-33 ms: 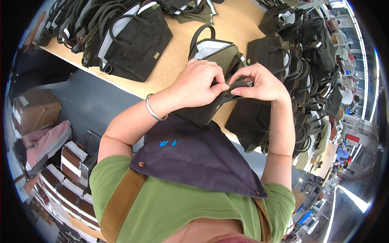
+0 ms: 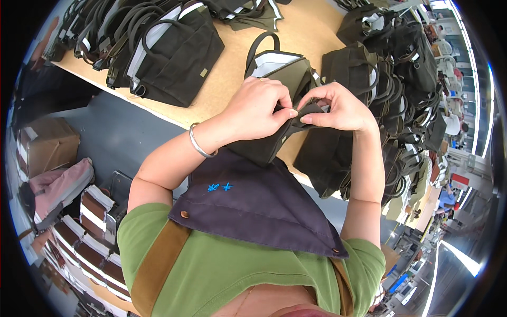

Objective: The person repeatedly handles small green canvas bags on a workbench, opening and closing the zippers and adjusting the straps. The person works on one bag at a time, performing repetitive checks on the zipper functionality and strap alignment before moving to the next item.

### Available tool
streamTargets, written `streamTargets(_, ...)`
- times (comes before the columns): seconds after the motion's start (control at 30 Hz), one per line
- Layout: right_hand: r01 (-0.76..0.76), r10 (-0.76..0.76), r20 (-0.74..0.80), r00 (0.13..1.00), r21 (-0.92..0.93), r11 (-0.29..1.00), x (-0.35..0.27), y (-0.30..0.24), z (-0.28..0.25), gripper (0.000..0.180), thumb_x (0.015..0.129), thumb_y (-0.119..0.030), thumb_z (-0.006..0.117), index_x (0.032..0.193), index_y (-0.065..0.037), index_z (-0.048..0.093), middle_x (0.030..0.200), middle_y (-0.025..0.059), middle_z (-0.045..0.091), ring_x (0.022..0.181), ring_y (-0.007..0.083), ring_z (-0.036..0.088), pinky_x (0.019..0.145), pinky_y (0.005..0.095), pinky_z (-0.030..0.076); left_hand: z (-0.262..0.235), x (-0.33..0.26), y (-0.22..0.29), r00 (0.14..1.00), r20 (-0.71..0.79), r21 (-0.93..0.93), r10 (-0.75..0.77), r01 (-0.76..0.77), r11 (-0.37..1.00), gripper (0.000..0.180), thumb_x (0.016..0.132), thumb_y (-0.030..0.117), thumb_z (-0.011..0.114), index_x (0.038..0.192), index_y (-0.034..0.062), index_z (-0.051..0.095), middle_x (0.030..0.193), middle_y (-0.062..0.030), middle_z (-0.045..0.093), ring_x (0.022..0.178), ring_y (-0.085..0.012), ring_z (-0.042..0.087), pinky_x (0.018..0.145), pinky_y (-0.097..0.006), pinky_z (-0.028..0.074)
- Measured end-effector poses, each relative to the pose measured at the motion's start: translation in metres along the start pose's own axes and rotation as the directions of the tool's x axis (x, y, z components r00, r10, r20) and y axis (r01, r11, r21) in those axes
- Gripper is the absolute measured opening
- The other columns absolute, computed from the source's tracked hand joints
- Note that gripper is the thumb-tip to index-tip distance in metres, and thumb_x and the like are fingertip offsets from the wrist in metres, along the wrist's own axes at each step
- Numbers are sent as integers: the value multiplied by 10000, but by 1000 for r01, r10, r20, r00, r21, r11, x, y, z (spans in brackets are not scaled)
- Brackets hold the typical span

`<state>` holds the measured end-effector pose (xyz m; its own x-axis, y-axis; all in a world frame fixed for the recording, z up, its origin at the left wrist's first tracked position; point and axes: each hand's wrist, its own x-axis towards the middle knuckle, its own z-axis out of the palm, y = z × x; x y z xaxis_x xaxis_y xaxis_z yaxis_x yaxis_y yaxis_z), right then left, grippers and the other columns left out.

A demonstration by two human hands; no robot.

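Observation:
A dark olive handbag sits at the near edge of the table, in front of my chest. Its looped handle stands up on the far side, beside white material in the opening. My left hand pinches the bag's upper edge between thumb and forefinger. Close by on the right, my right hand pinches the same stretch of dark fabric, fingertips almost meeting the left ones. What lies right between the fingertips is too small to make out.
Finished-looking dark bags stand in a row at the far left of the wooden table. More dark bags crowd the right side. On the floor at left are a cardboard box and a pink garment.

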<state>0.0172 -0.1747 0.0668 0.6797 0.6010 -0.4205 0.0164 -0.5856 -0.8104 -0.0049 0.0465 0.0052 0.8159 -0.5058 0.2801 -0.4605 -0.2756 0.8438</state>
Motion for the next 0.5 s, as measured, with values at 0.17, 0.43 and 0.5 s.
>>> streamTargets(0.17, 8, -7, -18, 1000, 86, 996, -2, -5, 5, 175, 788, -106, 770, 943, -37, 728, 657, -57, 573, 600, 31, 427, 562, 218, 364, -3, -2, 4, 999, 10, 9, -33, 33, 999, 170, 775, 138, 755, 722, 33, 632, 739, -94, 662, 686, -271, 627, 619, -372, 459)
streamTargets(0.43, -41, 42, -61, 997, 21, 999, -2, 0, 7, 112, 813, -99, 755, 902, -38, 724, 551, -89, 471, 509, 14, 360, 468, 235, 288, -4, -2, 0, 999, 39, -29, 13, -12, 1000, 178, 746, 157, 791, 740, 32, 663, 743, -88, 677, 687, -231, 637, 633, -344, 481)
streamTargets(0.5, -19, 19, -89, 996, -2, 1000, -1, 1, 10, 99, 809, -102, 754, 885, -47, 723, 529, -93, 440, 499, 13, 345, 459, 244, 272, -12, 0, 5, 990, 102, -66, -92, 99, 993, 208, 727, 176, 813, 750, 27, 670, 744, -82, 683, 692, -204, 643, 634, -329, 488)
